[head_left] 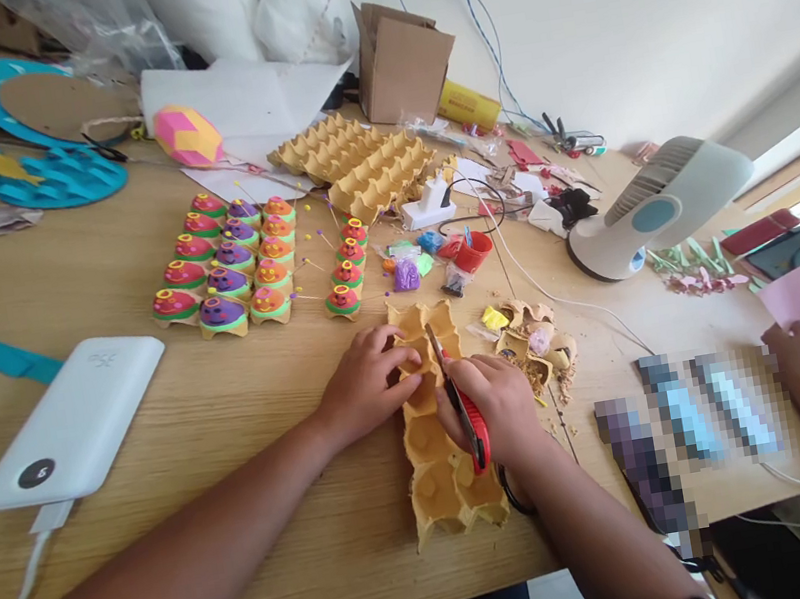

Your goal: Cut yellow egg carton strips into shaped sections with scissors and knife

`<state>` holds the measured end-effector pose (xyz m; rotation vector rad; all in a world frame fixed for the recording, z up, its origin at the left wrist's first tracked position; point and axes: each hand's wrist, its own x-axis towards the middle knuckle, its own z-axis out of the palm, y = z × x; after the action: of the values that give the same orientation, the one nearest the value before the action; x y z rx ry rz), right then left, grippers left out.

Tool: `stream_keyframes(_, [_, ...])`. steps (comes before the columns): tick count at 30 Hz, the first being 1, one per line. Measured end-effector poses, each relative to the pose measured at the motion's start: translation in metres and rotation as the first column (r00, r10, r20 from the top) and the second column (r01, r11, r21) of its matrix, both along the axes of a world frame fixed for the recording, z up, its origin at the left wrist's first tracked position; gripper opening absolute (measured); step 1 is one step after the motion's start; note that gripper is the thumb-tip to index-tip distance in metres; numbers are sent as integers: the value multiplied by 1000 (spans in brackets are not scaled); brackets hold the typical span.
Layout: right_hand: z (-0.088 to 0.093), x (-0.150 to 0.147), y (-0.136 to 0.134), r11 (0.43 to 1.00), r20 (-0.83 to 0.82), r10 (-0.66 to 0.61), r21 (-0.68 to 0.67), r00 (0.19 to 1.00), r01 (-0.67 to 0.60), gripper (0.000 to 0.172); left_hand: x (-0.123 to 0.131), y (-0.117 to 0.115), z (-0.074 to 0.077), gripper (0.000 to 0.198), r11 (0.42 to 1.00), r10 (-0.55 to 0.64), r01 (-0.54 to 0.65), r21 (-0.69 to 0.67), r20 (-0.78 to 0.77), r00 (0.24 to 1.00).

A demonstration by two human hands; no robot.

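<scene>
A tan egg carton piece [426, 437], two cups wide, lies on the wooden table in front of me. My left hand [371, 375] rests on its left side, fingers bent over the rim and into a cup. In my right hand [497, 406] is a red utility knife [471, 420], its blade out and pointing away from me over the ridge between the two columns of cups. Beyond the carton stand rows of painted carton cups [233, 255] with smiling faces, and a shorter separate row [348, 272].
A white power bank [77, 421] lies at left. Larger egg trays [363, 159] and a cardboard box [400, 62] stand behind. Carton scraps [536, 344], clay bags [407, 273] and a fan [658, 203] are at right. Another person's hand [788, 349] holds pink paper.
</scene>
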<state>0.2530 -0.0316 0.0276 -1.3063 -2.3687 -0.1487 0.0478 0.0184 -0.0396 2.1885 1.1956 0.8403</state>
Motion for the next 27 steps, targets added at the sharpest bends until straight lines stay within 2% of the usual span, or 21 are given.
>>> stream_keyframes(8, [-5, 1, 4, 995, -67, -61, -82, 996, 55, 11, 0, 0, 0, 20, 1000, 5, -5, -7, 8, 1000])
stream_keyframes(14, [0, 1, -3, 999, -51, -28, -30, 998, 26, 8, 0, 1, 1, 18, 1000, -7, 7, -10, 6, 1000])
stream_keyframes(20, [-7, -4, 5, 995, -25, -76, -60, 997, 74, 14, 0, 1, 0, 22, 1000, 0, 0, -6, 4, 1000])
stream_keyframes(27, [-2, -2, -3, 1000, 0, -26, -10, 1000, 26, 12, -1, 0, 0, 18, 1000, -6, 6, 6, 0, 1000])
